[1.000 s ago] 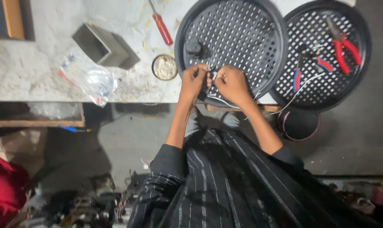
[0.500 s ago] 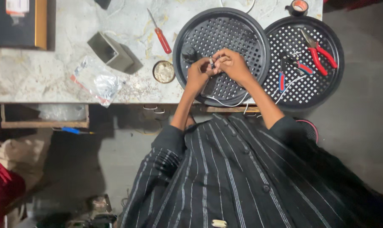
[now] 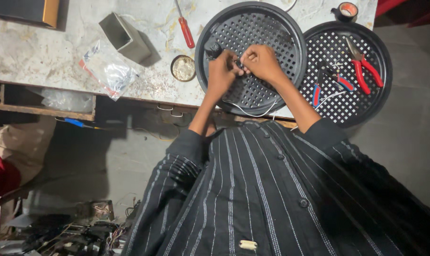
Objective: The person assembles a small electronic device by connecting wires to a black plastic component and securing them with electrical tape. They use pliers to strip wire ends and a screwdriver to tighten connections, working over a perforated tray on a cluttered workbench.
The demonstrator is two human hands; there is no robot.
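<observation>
Black perforated metal fills the middle of the view: a round tray (image 3: 281, 28) lies on the worn stone bench (image 3: 44, 52), and both hands work over its centre. The left hand (image 3: 222, 73) and the right hand (image 3: 262, 61) meet fingertip to fingertip, the fingers of each curled in tight and pinching a small dark part (image 3: 241, 66) between them. The part is too small and too covered to tell what it is. A thin white wire (image 3: 253, 114) loops down from under the fingers, across the tray's near rim and toward the person's striped black shirt (image 3: 271, 189).

Just left of the left fingers, on the same tray, sits a small black knob-like piece (image 3: 213, 48). Farther left, off the tray, a little round tin (image 3: 183, 68) rests on the bench, close to the tray's edge. Above the tin and up-left of the fingers lies a red-handled screwdriver (image 3: 185, 29). Well to the left are a grey metal box (image 3: 125, 38), open at one end, and a crumpled clear plastic bag (image 3: 108, 68).

To the right of the right hand a second black perforated tray (image 3: 380, 95) touches or overlaps the first. On it lie red-handled pliers (image 3: 364, 68) and, nearer the right wrist, a tool with blue and red grips (image 3: 331, 83). A roll of tape (image 3: 346, 10) stands at that tray's far rim.
</observation>
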